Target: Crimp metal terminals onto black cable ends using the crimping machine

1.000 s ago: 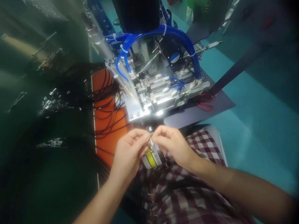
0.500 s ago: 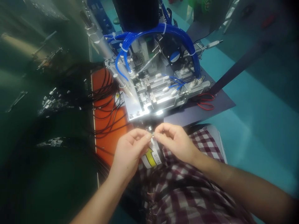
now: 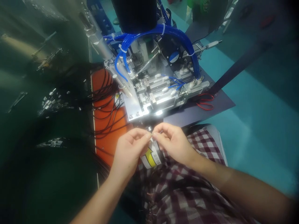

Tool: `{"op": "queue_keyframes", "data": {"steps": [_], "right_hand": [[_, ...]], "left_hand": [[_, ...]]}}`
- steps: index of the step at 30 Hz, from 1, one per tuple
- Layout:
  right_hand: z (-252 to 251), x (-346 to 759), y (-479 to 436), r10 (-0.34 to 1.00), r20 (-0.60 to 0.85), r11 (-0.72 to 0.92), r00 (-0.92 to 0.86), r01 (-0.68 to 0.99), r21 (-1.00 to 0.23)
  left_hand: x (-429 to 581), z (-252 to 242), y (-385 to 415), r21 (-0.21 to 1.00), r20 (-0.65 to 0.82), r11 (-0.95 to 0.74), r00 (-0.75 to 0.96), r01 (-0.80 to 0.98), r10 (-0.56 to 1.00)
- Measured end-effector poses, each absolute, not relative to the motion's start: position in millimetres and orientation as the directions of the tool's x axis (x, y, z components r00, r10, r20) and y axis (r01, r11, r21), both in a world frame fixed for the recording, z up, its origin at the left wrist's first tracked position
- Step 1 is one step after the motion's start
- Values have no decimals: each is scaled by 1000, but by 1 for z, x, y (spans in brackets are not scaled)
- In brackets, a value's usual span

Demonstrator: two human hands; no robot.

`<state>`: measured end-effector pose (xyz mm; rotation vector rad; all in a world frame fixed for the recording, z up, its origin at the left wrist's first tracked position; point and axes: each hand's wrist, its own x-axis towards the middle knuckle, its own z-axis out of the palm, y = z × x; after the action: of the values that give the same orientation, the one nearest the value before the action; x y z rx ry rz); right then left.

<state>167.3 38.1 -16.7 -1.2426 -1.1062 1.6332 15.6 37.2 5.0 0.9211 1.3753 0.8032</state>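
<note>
My left hand (image 3: 130, 144) and my right hand (image 3: 174, 141) meet fingertip to fingertip just in front of the machine. Both are closed in a pinch, thumb against forefinger. Between the fingertips is a tiny shiny piece (image 3: 151, 136), mostly hidden and too small to name. Right below the fingers lies a white label with a yellow arrow (image 3: 150, 158). The machine's bright metal plate (image 3: 133, 105) is a little beyond the hands.
Blue air tubes (image 3: 161, 29) arch over the machine's cylinders (image 3: 163, 96). Black cables (image 3: 105, 115) cross an orange surface (image 3: 106, 149) at left. Small metallic parts (image 3: 53, 99) lie on the dark bench further left. A red wire loop (image 3: 206, 102) rests on the grey plate at right.
My right hand has shifted very slightly left, and its fingertips sit closer to those of the left. The left hand has hardly moved.
</note>
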Motion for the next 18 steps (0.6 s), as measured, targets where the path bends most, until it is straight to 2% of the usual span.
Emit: {"op": "queue_keyframes", "data": {"steps": [4, 8, 13, 18], "right_hand": [[-17, 165, 38, 944, -254, -277, -212, -90, -957], [-20, 162, 44, 946, -236, -251, -221, -39, -967], [-19, 161, 57, 930, -294, -310, -220, -40, -950], [-16, 165, 66, 905, -350, -367, -242, -31, -930]], "left_hand": [[16, 10, 35, 926, -264, 256, -10, 278, 964], [14, 7, 36, 915, -168, 173, -44, 366, 985], [14, -6, 41, 865, 39, -20, -27, 501, 999], [18, -12, 46, 845, 45, -38, 1, 533, 999]]}}
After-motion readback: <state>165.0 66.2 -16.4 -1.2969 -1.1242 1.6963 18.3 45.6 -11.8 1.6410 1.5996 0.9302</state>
